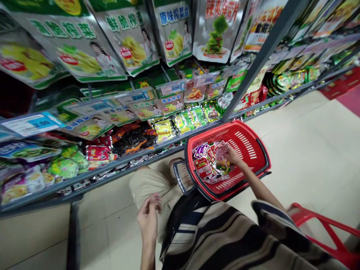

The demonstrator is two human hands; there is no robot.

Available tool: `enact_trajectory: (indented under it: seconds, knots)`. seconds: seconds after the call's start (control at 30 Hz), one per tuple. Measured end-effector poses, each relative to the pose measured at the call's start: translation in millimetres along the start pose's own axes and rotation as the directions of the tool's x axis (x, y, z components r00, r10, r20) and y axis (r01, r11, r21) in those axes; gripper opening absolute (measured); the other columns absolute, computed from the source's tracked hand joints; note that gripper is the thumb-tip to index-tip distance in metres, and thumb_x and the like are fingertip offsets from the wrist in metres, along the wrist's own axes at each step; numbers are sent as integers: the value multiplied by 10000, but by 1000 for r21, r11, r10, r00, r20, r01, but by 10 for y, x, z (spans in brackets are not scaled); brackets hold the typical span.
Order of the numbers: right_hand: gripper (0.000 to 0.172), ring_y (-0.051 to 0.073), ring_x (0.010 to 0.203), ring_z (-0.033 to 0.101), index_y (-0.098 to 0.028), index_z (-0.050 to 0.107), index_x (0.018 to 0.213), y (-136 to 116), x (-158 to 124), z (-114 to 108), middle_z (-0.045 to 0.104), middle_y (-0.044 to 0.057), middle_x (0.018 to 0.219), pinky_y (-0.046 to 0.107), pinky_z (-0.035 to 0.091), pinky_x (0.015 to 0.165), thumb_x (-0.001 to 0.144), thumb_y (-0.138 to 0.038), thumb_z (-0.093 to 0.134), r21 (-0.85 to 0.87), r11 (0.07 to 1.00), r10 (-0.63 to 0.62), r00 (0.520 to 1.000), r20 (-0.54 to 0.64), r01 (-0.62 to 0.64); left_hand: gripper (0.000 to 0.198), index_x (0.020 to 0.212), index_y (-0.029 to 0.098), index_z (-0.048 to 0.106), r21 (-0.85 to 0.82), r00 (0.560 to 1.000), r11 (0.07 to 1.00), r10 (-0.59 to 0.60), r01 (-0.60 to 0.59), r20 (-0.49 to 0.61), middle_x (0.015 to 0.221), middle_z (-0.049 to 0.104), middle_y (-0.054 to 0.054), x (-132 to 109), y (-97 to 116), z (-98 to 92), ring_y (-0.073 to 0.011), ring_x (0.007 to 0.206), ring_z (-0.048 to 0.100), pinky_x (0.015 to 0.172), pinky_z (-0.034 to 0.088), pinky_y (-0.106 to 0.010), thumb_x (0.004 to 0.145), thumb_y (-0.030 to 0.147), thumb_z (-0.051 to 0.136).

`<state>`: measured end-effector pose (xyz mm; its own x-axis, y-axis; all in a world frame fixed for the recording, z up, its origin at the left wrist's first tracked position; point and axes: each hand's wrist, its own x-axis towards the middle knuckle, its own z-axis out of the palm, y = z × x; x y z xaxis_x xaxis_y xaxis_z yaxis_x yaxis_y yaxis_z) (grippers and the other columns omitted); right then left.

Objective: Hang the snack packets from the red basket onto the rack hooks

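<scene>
Snack packet (221,154), centre-right of frame, pinched by right hand (233,156) fingers inside red basket (254,148); left hand (148,219) loosely curled, empty, lower centre. Risk: tilted basket may slide, spilling packets.

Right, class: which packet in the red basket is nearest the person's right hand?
The pinkish packet at the pile's right edge, under the right hand; the red packet and purple packets lie further left.
</scene>
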<state>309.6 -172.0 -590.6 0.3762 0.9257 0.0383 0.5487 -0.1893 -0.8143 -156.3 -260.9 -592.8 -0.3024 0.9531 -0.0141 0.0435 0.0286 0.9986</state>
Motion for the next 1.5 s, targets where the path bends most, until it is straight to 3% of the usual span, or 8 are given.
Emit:
enact_trajectory:
  seconds: [0.2,0.37,0.43,0.53,0.67,1.13,1.27,1.5]
  knots:
    - [251,306,1065,803,-286,845,1139,-576,-823,-469,838,62,1173,479,664,933,970,-426,721,387,845,-366,927,-87,370,682,1118,138,841,-168,782,968,-41,184,622,1050,827,-183,-180,884,1061,-268,816,782,677,633,-352,924,774,691]
    - [472,303,1589,485,-489,787,1314,-1104,-1368,-184,657,-35,1549,684,383,1331,1001,-192,596,112,493,-868,496,2,863,670,1239,200,793,-374,755,850,-43,372,655,1203,827,-142,-159,1223,1401,-322,1067,810,934,670,-430,803,702,878]
    - [497,286,1568,514,-512,751,1363,-1252,-1432,-90,630,-32,1582,654,419,1326,1027,-201,558,153,504,-847,521,-104,850,584,1204,226,797,-405,806,865,1,297,592,1166,837,-102,-132,1305,1362,-299,1021,817,938,666,-414,753,553,971]
    - [459,300,1448,639,-486,671,1465,-1564,-1353,-72,644,36,1567,578,544,1243,1023,-361,663,447,590,-599,736,-316,672,521,1198,236,793,-449,845,882,128,142,519,1155,834,-83,-53,1482,1294,-258,954,811,906,660,-382,788,511,956]
    - [366,269,1001,785,-333,784,1169,-2262,-988,-258,805,63,1100,455,680,926,897,-575,823,669,584,-482,860,-170,459,551,1115,194,812,-444,842,892,306,-90,444,997,814,-71,183,1995,1292,-212,818,756,788,625,-324,778,613,934]
    - [473,120,586,501,-213,761,919,-4012,-311,-996,607,-18,736,253,452,495,787,-647,894,709,321,-651,690,-316,628,520,633,180,629,-366,502,511,856,-778,126,647,529,14,630,3990,1068,-135,648,463,634,391,-270,928,580,780]
    - [500,134,659,516,-195,712,808,-4712,-17,-1295,601,-6,729,260,468,600,837,-684,814,501,234,-672,511,-536,833,342,765,182,672,-139,292,281,954,-950,-68,776,654,-27,863,4793,1232,-176,773,598,781,500,-316,984,434,742]
    - [518,141,676,488,-193,639,742,-5840,467,-1695,547,-11,681,285,469,674,934,-671,686,290,214,-600,360,-715,933,224,1204,203,679,87,162,187,959,-979,-232,1125,745,-124,1261,5798,1518,-235,1048,699,970,560,-415,1029,340,701]
